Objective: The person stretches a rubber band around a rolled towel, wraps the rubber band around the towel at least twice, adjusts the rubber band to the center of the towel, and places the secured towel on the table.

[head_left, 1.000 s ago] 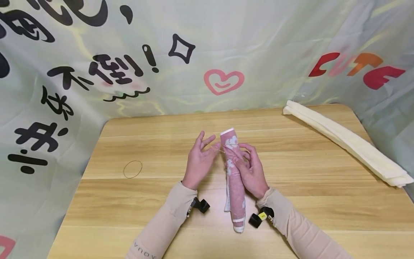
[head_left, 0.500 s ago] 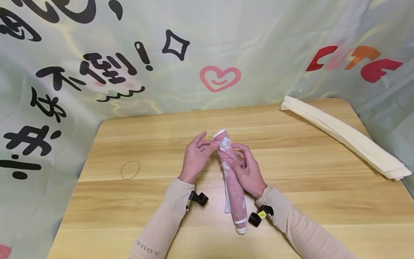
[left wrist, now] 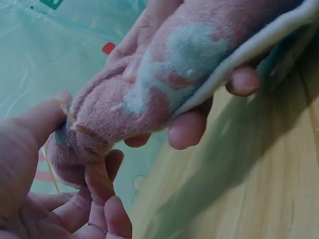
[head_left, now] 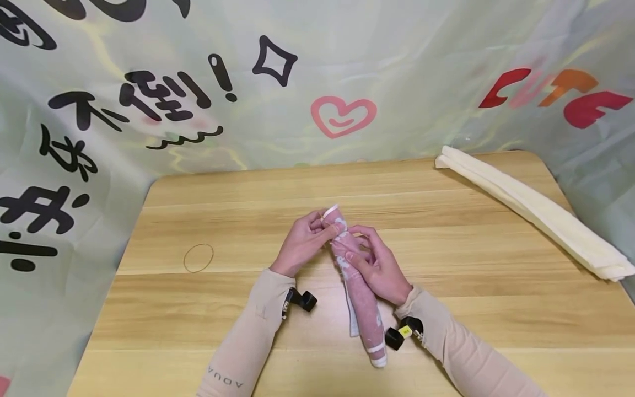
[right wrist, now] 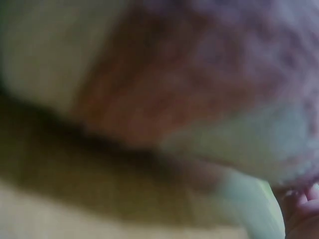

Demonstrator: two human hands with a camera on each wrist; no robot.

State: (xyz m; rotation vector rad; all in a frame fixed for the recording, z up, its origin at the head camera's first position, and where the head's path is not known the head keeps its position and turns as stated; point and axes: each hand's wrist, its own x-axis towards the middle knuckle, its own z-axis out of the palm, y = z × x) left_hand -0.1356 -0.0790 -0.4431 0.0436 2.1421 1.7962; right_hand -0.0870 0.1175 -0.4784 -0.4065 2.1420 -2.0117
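Note:
A pink towel [head_left: 364, 300] with pale patches and white end bands is rolled into a slim tube, tilted toward the far left. Around its far end runs a thin yellow rubber band [left wrist: 83, 129], which cinches the cloth in the left wrist view. My left hand [head_left: 305, 242] pinches this end, thumb on top and fingers curled beneath. Farther down the roll, my right hand [head_left: 384, 270] grips its middle, thumb on the near face. Blurred pink cloth fills most of the right wrist view.
Another rubber band [head_left: 213, 255] lies as a loose ring on the left of the wooden table [head_left: 223, 309]. A long folded cream cloth [head_left: 533, 215] lies diagonally along the right side. Behind the table hangs a printed curtain [head_left: 397, 66].
My left hand has gone from spread fingers beside the roll to pinching its far end at the band. That end has swung left and slightly nearer; my right hand keeps its grip.

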